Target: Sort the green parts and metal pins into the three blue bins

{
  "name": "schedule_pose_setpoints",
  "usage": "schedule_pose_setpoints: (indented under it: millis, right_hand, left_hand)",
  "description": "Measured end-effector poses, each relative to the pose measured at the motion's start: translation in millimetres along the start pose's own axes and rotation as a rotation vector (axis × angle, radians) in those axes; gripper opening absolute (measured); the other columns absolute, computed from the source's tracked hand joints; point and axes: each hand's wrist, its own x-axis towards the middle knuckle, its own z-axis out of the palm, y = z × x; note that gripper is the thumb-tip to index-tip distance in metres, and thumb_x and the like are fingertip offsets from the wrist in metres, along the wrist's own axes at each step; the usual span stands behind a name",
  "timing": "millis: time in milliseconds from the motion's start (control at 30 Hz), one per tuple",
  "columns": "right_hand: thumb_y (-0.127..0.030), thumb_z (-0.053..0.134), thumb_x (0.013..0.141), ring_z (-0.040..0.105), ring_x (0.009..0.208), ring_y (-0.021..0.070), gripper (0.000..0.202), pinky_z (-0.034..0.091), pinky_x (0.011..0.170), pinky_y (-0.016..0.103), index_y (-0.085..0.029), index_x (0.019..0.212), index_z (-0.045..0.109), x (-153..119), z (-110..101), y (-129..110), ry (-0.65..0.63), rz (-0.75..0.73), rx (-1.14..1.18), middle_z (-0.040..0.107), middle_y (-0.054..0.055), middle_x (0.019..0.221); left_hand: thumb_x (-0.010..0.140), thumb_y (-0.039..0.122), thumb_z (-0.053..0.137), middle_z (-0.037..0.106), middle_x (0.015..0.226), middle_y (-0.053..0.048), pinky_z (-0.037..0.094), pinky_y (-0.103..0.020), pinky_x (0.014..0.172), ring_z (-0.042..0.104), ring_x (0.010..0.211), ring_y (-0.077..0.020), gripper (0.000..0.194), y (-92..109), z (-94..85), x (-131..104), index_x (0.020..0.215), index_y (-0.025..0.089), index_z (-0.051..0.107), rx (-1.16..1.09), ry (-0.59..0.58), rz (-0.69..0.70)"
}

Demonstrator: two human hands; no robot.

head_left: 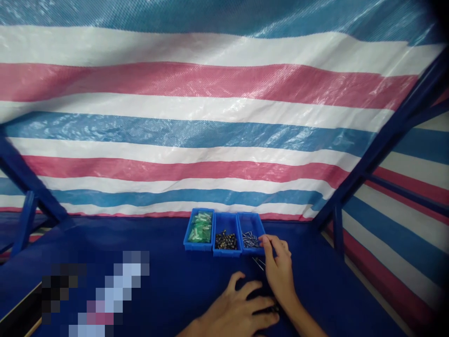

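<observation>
My right hand (280, 264) is at the near right corner of the right-hand blue bin (253, 219), thumb and forefinger pinched together. Whatever may be between those fingertips is too small to make out. Silver screws or pins (249, 239) lie in that bin. A couple of thin metal pins (258, 263) lie on the table beside my right thumb. Lower down, my left hand (242, 309) rests palm down with its fingers spread. Small dark pieces (275, 309) show at its fingertips, partly hidden.
The middle blue bin (227, 220) holds small black and brass-coloured parts (225, 241). Green and clear packets (201, 228) fill the left bin (199, 246). The bins stand at the back of the blue table (140, 234), before a striped tarp (196, 171). Blue frame posts (351, 182) slant at both sides.
</observation>
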Motion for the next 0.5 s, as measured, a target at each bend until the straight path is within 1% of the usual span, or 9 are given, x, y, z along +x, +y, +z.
schedule_pose_setpoints:
  millis: [67,167,233,333,367,433,500]
  right_hand:
    - [-0.061,0.044,0.108,0.062,0.103,0.0310,0.045,0.043,0.097,0.045,-0.028,0.103,0.074,0.7,0.0,-0.1,-0.002,0.012,0.010,0.076,0.008,0.101]
    - [-0.062,0.044,0.108,0.062,0.103,0.0308,0.046,0.044,0.096,0.044,-0.027,0.104,0.074,2.6,-0.4,-0.8,-0.002,0.043,0.036,0.076,0.008,0.100]
    - [-0.063,0.045,0.107,0.062,0.103,0.0307,0.046,0.046,0.094,0.043,-0.027,0.105,0.074,4.3,-0.7,-0.8,0.003,0.071,0.059,0.076,0.008,0.099]
    - [-0.064,0.045,0.106,0.063,0.102,0.0310,0.047,0.047,0.094,0.042,-0.027,0.104,0.074,6.6,-1.0,0.2,0.014,0.119,0.090,0.075,0.008,0.098]
    - [-0.065,0.046,0.106,0.063,0.102,0.0312,0.047,0.047,0.094,0.042,-0.027,0.104,0.074,7.3,-1.1,0.6,0.018,0.135,0.101,0.075,0.008,0.097]
    - [-0.066,0.047,0.105,0.064,0.102,0.0316,0.048,0.047,0.093,0.042,-0.026,0.104,0.074,8.5,-1.2,1.4,0.025,0.159,0.122,0.076,0.008,0.097]
    - [-0.066,0.047,0.105,0.064,0.101,0.0314,0.048,0.048,0.092,0.041,-0.026,0.104,0.075,9.5,-1.2,2.1,0.029,0.170,0.141,0.076,0.008,0.097]
  left_hand:
    - [0.112,0.052,0.054,0.073,0.140,0.003,0.036,-0.043,0.112,0.058,0.130,-0.0220,0.036,-2.6,-1.1,0.7,0.136,0.029,0.067,-0.037,0.020,-0.018]
    - [0.113,0.036,0.060,0.079,0.122,0.003,0.037,-0.041,0.107,0.064,0.112,-0.0187,0.017,-6.0,-4.1,1.6,0.119,0.027,0.073,-0.088,0.040,-0.078]
    - [0.112,0.026,0.060,0.080,0.111,0.003,0.040,-0.040,0.103,0.065,0.103,-0.0177,0.013,-7.1,-8.0,2.0,0.111,0.025,0.072,-0.116,0.024,-0.134]
    - [0.110,0.020,0.062,0.078,0.109,0.001,0.046,-0.037,0.095,0.066,0.100,-0.0189,0.009,-6.8,-14.9,2.0,0.112,0.023,0.070,-0.139,-0.030,-0.260]
    - [0.108,0.021,0.065,0.076,0.111,0.000,0.047,-0.037,0.094,0.067,0.101,-0.0203,0.009,-6.3,-16.4,1.8,0.116,0.024,0.069,-0.131,-0.051,-0.319]
    - [0.101,0.027,0.076,0.073,0.115,-0.003,0.051,-0.041,0.092,0.068,0.102,-0.0247,0.023,-5.9,-16.3,0.9,0.122,0.023,0.067,-0.091,-0.090,-0.450]
    - [0.094,0.030,0.084,0.071,0.116,-0.006,0.054,-0.044,0.090,0.069,0.102,-0.0285,0.033,-6.9,-12.1,-0.6,0.121,0.022,0.067,-0.046,-0.121,-0.554]
